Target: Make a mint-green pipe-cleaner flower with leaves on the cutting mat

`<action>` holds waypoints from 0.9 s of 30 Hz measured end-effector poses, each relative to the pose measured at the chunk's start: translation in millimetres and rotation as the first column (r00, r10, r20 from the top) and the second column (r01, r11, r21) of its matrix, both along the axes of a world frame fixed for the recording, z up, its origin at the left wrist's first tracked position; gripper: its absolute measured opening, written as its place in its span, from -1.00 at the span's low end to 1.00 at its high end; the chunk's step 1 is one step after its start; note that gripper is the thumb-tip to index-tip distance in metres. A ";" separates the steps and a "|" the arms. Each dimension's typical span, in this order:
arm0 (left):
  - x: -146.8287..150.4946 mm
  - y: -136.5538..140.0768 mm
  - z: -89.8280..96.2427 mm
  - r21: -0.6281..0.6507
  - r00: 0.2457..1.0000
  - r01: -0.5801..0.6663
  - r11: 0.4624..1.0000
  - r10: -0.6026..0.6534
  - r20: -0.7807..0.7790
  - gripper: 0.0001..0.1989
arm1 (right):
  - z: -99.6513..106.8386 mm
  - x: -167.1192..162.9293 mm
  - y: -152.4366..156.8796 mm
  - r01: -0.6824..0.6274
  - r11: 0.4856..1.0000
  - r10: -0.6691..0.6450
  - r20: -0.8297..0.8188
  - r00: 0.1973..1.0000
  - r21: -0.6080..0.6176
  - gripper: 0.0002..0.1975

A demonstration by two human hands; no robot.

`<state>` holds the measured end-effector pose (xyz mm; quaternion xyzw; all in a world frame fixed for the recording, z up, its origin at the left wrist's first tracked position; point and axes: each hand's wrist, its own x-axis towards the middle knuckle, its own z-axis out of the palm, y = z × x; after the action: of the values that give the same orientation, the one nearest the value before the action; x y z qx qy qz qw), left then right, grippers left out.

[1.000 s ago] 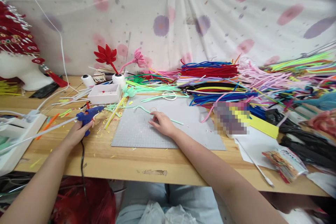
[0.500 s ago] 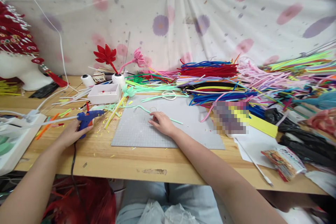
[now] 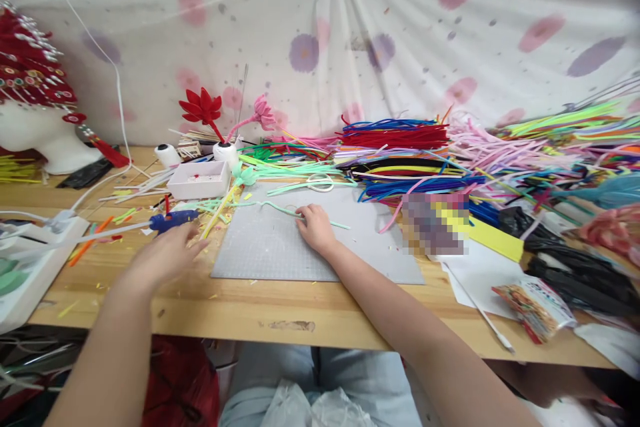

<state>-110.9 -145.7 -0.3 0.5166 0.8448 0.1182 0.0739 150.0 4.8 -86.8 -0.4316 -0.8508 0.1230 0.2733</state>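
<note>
My left hand (image 3: 167, 257) is in the air in front of the blue glue gun (image 3: 173, 220), which lies on the table. Its fingers look stretched out and hold nothing, though motion blurs them. Over the grey cutting mat (image 3: 265, 247), my right hand (image 3: 316, 230) has its fingers curled round a mint-green pipe cleaner (image 3: 280, 210). Both ends of that strip show, one on each side of the hand; the fingers hide its middle. A mint-green pipe-cleaner flower (image 3: 245, 175) on a yellow stem lies left of the mat's far edge.
A white tray (image 3: 199, 180) stands behind the glue gun, beside a red flower (image 3: 201, 107) and a pink flower (image 3: 263, 113). Bundles of coloured pipe cleaners (image 3: 395, 137) line the back. A snack packet (image 3: 535, 310) lies at right, a power strip (image 3: 60, 233) at left.
My left hand has let go of the glue gun and moved right, towards me. The gun now lies on the table. My right hand has shifted slightly right along the pipe cleaner.
</note>
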 end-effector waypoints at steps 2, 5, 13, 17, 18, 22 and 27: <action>20.9 31.4 2.4 -0.065 0.996 0.027 0.998 -0.032 -0.081 -0.59 | -0.1 5.7 5.1 0.078 0.997 -0.078 0.014 0.997 0.030 -0.77; 33.0 72.8 -7.1 0.025 0.963 -0.036 0.999 0.042 -0.265 -0.55 | -1.0 14.8 14.1 0.129 0.992 -0.129 0.069 0.989 0.003 -0.83; 27.0 119.8 -30.9 -0.076 0.984 -0.175 0.982 0.174 -0.022 -0.69 | 4.0 28.4 30.6 0.132 0.987 -0.127 0.059 0.990 -0.095 -0.86; 56.7 125.1 -22.3 0.244 0.983 -0.136 0.960 0.160 -0.085 -0.62 | 10.4 36.5 33.4 -0.055 0.998 0.054 0.078 0.995 0.004 -0.83; 67.8 125.7 -21.9 0.308 0.988 -0.046 0.950 0.089 -0.127 -0.61 | 12.5 38.9 34.3 -0.106 0.993 0.102 0.084 0.991 0.047 -0.82; 109.9 128.6 -34.3 0.220 0.913 0.386 0.896 -0.337 -0.229 -0.65 | 24.3 51.3 39.0 -0.119 0.976 0.113 0.040 0.993 0.183 -0.76; 129.9 131.5 -59.2 0.069 0.943 0.332 0.941 -0.328 -0.057 -0.56 | 35.7 70.8 47.1 0.051 0.974 -0.042 -0.048 0.998 0.222 -0.76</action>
<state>19.1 -14.3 -59.5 0.6559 0.7425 0.1252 0.0536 220.8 51.8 -51.0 -0.4153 -0.8428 0.0297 0.3410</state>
